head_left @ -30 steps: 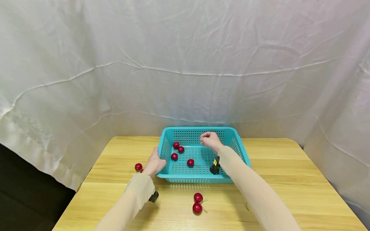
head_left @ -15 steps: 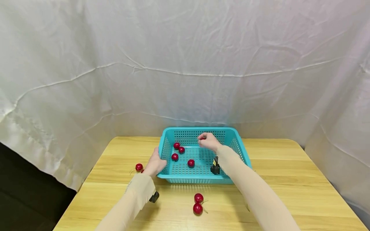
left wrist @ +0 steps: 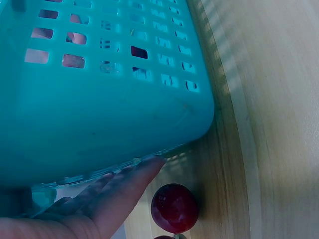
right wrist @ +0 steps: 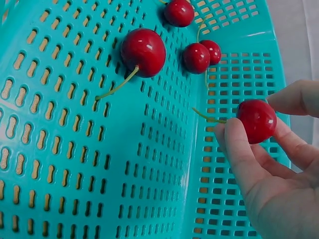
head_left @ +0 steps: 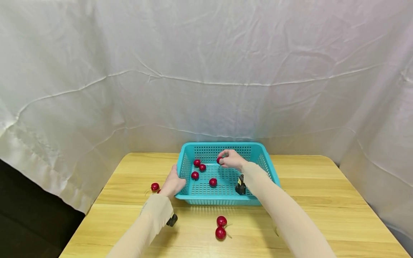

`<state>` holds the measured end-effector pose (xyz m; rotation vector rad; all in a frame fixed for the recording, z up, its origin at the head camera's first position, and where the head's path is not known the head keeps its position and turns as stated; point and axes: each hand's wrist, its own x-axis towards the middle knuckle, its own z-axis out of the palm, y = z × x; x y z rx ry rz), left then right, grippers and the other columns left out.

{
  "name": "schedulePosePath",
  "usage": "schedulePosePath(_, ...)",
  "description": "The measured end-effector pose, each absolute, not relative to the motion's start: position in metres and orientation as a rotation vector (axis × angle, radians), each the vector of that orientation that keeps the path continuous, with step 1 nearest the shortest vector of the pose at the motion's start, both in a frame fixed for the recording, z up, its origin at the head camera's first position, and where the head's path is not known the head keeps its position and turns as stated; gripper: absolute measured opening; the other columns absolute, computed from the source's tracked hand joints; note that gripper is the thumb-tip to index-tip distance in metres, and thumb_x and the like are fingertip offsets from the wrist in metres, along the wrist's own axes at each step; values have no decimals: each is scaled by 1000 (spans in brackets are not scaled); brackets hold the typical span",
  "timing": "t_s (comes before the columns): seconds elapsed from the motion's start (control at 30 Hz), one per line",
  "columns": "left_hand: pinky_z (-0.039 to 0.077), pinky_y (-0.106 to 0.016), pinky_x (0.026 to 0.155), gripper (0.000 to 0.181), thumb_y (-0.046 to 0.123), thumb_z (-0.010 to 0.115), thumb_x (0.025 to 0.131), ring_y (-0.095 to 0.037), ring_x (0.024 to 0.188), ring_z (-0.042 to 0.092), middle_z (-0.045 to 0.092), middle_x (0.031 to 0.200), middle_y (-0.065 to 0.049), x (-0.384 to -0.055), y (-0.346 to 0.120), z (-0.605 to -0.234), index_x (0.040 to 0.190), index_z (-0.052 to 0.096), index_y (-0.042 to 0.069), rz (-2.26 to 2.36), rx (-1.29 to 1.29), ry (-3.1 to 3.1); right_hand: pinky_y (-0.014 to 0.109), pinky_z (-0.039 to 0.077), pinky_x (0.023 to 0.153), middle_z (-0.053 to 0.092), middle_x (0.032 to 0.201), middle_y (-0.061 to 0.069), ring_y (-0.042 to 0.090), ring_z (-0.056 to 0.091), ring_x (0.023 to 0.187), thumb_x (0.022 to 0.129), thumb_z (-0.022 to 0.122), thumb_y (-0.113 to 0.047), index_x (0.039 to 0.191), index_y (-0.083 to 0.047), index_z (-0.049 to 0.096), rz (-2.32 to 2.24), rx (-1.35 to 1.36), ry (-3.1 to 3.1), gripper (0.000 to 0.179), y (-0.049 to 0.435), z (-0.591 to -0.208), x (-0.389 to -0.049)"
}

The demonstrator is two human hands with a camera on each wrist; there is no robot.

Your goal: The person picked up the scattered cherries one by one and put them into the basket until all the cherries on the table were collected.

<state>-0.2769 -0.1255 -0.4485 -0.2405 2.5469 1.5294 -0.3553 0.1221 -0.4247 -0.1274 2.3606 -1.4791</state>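
My right hand (head_left: pixel 233 159) is over the inside of a turquoise plastic basket (head_left: pixel 222 201). Between its thumb and fingertips it pinches a red cherry (right wrist: pixel 256 121), whose green stem points left in the right wrist view. Below lie several more cherries on the basket floor, one of them near the front (head_left: pixel 213 182). At the basket's left side, my left hand (head_left: pixel 173 183) holds the wall, thumb over the rim and fingers along the outside. Beside those fingers in the left wrist view is a cherry (left wrist: pixel 174 208) on the table.
Two cherries with stems (head_left: pixel 221 228) lie on the wooden table (head_left: pixel 316 200) in front of the basket. A cherry (head_left: pixel 155 186) sits left of it, another partly hidden by the left hand. A pale curtain (head_left: pixel 206 82) hangs close behind.
My right hand has turned and shifted slightly left, so the cherry in its fingertips, hidden earlier, shows now. The left hand and the basket stay in place.
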Motion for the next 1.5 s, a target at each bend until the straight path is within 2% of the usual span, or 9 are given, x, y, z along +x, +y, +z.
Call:
schedulePosePath(0.27,38,-67,112,78,-8,52,89,-44,139,43,40,155,-22,-277,-124,-448,157,19,10,1541,-232,2553,50,49,110,53,135,25,41,57,128,96,51,-4,138,4,52,-1443,-189,2358,43,122,-420,-353)
schedulePosePath(0.47,37,-66,113,77,-7,51,89,-44,140,42,39,155,-23,-277,-125,-449,157,19,10,1528,-229,2556,50,51,108,54,138,26,40,59,126,95,54,-5,133,0,57,-1411,-244,2374,38,123,-416,-350)
schedulePosePath(0.6,39,-66,112,75,-7,51,89,-44,139,44,41,154,-23,-277,-126,-448,155,21,9,1518,-226,2566,45,54,104,57,136,23,40,59,126,98,53,-8,133,-2,57,-1391,-300,2380,36,121,-409,-344)
schedulePosePath(0.7,39,-67,111,73,-7,51,89,-44,138,44,42,153,-23,-277,-127,-448,154,23,8,1520,-224,2570,40,57,99,61,129,19,37,62,120,99,54,-10,131,-3,59,-1377,-353,2401,33,120,-401,-339)
schedulePosePath(0.87,38,-67,112,72,-8,51,87,-45,139,44,42,153,-23,-277,-127,-448,153,25,8,1527,-220,2576,38,57,88,65,118,16,24,64,100,99,55,-10,124,-5,63,-1250,-523,2536,26,119,-389,-325)
schedulePosePath(1.0,38,-67,112,73,-8,52,87,-45,139,43,42,153,-24,-277,-128,-447,153,24,7,1523,-210,2578,36,55,82,67,117,12,21,63,96,97,57,-9,121,-8,65,-1113,-650,2646,25,120,-383,-310)
schedulePosePath(1.13,39,-67,111,71,-6,52,89,-45,139,44,42,153,-24,-278,-129,-447,153,25,7,1519,-208,2579,34,57,82,68,118,9,23,66,100,96,59,-8,121,-9,65,-1096,-734,2677,26,120,-375,-294)
schedulePosePath(1.5,38,-67,112,72,-7,51,89,-45,140,43,42,154,-23,-280,-127,-447,153,24,8,1511,-214,2574,39,59,92,67,125,6,23,68,106,96,59,-10,124,-10,64,-1075,-982,2748,28,123,-356,-239)
